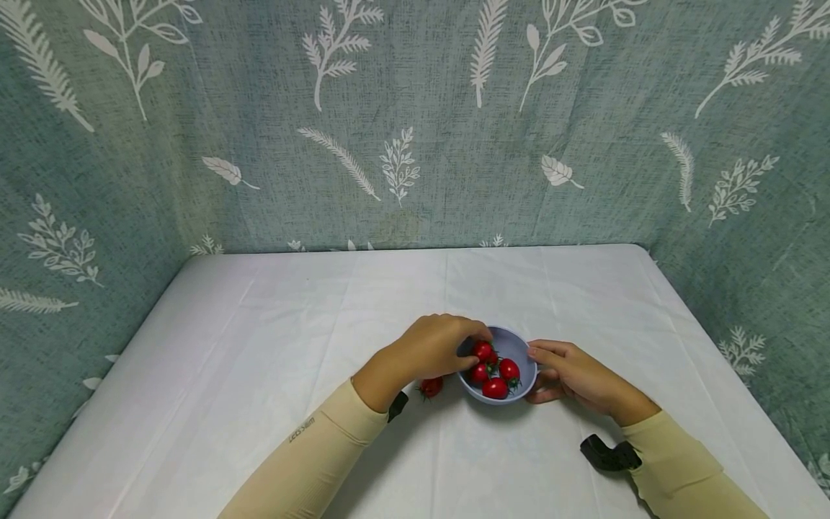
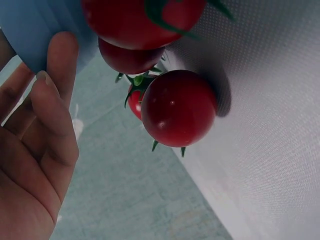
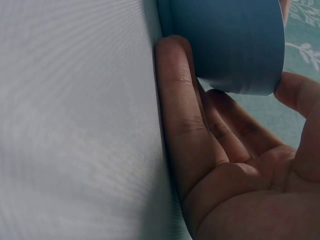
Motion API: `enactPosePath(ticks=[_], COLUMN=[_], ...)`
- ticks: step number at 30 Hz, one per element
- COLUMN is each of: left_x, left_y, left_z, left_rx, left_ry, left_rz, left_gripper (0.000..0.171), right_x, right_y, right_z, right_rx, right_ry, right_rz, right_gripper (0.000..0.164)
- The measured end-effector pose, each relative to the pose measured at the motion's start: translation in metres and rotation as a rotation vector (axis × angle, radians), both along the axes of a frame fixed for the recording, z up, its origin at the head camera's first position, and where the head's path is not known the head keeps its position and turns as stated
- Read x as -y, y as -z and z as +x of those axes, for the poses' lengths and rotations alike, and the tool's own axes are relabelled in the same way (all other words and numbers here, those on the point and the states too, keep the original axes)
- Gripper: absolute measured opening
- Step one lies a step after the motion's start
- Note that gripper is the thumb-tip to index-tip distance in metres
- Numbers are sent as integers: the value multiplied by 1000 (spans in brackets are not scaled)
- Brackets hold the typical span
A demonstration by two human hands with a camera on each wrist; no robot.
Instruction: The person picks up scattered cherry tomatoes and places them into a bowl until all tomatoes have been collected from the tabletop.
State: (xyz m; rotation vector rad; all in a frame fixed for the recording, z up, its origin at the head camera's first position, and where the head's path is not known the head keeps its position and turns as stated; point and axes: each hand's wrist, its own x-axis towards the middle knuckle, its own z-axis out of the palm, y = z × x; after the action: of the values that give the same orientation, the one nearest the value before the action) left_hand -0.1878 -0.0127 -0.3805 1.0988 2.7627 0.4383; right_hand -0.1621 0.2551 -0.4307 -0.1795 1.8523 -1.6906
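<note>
A blue-grey bowl (image 1: 472,393) stands on the white table, with several red cherry tomatoes (image 1: 496,388) inside. My right hand (image 1: 573,375) holds it from the right, thumb on the rim; in the right wrist view the other fingers (image 3: 182,95) lie low by its outer wall. Over the left rim reaches my left hand (image 1: 441,346), thumb and forefinger around a cherry tomato (image 1: 482,351) in the bowl; I cannot tell whether they pinch it. Left of the bowl another cherry tomato (image 1: 430,387) lies on the cloth. Several loose ones (image 2: 180,107) show in the left wrist view, mostly hidden by the left arm from above.
White cloth covers the table (image 1: 272,317). Green curtains (image 1: 415,216) with pale leaf prints rise behind it and on both sides. Black wrist mounts (image 1: 609,454) stick out from the light sleeves.
</note>
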Motion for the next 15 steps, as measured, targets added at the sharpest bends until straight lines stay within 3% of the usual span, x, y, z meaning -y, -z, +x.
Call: enactPosePath(ticks=[15], left_x=[2], left_y=[-2], left_z=[2], left_rx=[-19], left_ry=[-5], left_rz=[-3], left_gripper=[41], right_x=[-1], right_y=[1], right_z=[0], right_rx=[4], right_ry=[3], right_rz=[2], right_gripper=[70])
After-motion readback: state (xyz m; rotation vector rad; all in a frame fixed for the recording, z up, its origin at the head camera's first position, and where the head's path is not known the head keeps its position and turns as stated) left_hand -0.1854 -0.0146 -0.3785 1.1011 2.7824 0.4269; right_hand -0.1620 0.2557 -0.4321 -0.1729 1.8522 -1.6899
